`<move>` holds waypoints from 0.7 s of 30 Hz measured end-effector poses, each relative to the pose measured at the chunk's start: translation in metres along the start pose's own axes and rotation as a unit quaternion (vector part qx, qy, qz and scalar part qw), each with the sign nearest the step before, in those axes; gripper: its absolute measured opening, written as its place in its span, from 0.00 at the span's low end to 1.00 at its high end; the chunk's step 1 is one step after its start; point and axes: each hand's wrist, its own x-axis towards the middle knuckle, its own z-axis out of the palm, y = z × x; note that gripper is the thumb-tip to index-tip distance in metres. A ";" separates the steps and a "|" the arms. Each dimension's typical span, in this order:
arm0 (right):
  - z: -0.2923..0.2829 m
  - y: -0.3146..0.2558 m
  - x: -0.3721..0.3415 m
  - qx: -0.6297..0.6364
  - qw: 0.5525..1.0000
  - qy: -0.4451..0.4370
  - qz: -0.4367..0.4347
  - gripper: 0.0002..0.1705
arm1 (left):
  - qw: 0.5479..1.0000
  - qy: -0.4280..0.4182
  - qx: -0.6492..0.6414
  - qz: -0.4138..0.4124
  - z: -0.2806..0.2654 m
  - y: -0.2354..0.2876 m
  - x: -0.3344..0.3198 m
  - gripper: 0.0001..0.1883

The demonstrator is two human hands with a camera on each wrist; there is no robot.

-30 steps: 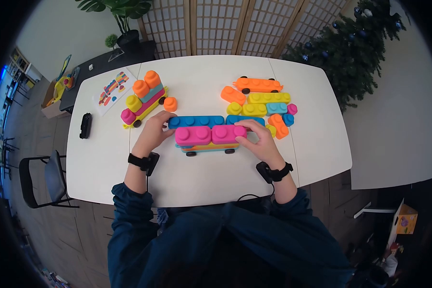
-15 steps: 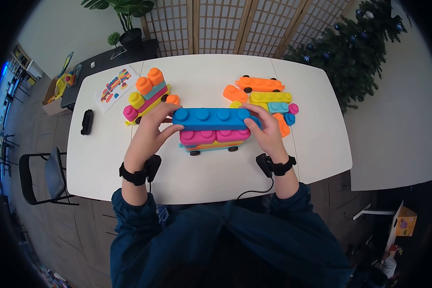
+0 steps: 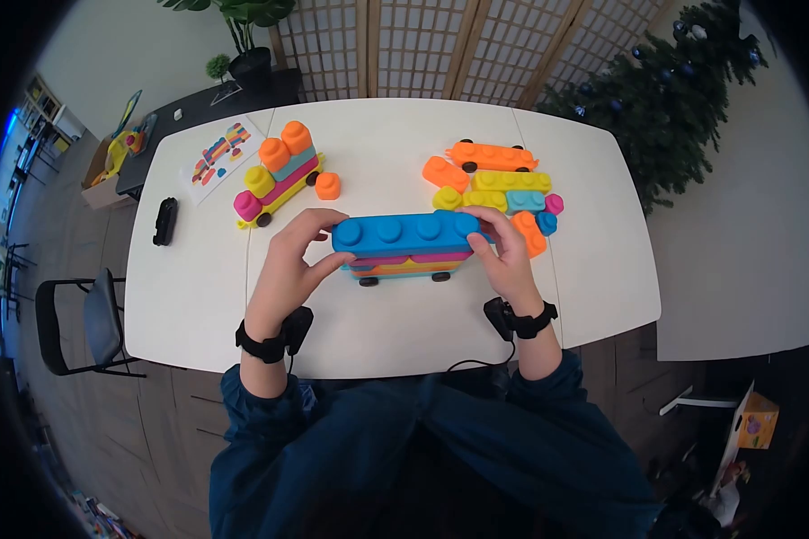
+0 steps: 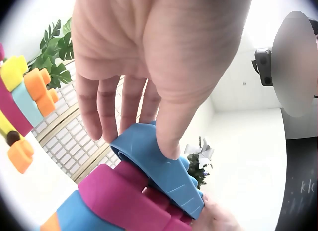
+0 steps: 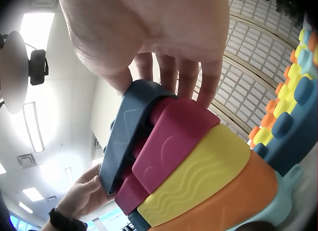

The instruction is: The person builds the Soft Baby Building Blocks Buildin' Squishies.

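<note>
Both hands grip a long blue building block (image 3: 409, 236) by its ends, low over the top of a stacked toy car (image 3: 406, 271). My left hand (image 3: 297, 256) pinches one end, its thumb on the near side (image 4: 159, 166). Fingers and thumb of my right hand (image 3: 505, 256) hold the other end. Under the blue block lie two magenta blocks (image 5: 174, 141), then yellow (image 5: 196, 174) and orange (image 5: 228, 201) layers on a light-blue wheeled base (image 5: 293, 186). In the right wrist view the blue block sits slanted against the magenta studs.
Left of the hands stands another stacked car (image 3: 283, 187), beside a loose orange block (image 3: 327, 186) and a picture sheet (image 3: 220, 157). Several loose blocks (image 3: 511, 182) and an orange wheeled base (image 3: 493, 156) lie at right. Behind the held block is another blue block (image 5: 290, 139).
Both hands have lifted the long blue block from behind the car, brought it toward the body and over the magenta blocks, which it now mostly covers in the head view.
</note>
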 end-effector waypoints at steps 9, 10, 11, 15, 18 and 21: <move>0.000 -0.002 -0.004 0.018 0.999 0.008 0.026 0.18 | 0.999 -0.006 -0.025 -0.028 0.008 -0.003 0.002 0.23; 0.000 -0.002 -0.004 0.018 1.000 0.013 0.019 0.18 | 0.999 -0.007 -0.035 -0.038 0.010 -0.003 0.002 0.23; 0.001 -0.002 -0.004 0.018 1.000 0.017 0.012 0.18 | 0.998 -0.007 -0.044 -0.047 0.011 -0.004 0.002 0.23; -0.001 0.003 -0.006 0.018 1.000 0.002 0.007 0.18 | 0.997 -0.012 -0.053 -0.060 0.011 -0.006 0.001 0.23; -0.001 0.008 -0.010 0.015 1.000 -0.005 0.023 0.19 | 0.997 -0.018 -0.052 -0.061 0.011 -0.008 0.000 0.24; 0.000 0.017 -0.013 0.014 1.000 -0.007 0.023 0.19 | 0.997 -0.019 -0.046 -0.056 0.011 -0.015 -0.002 0.24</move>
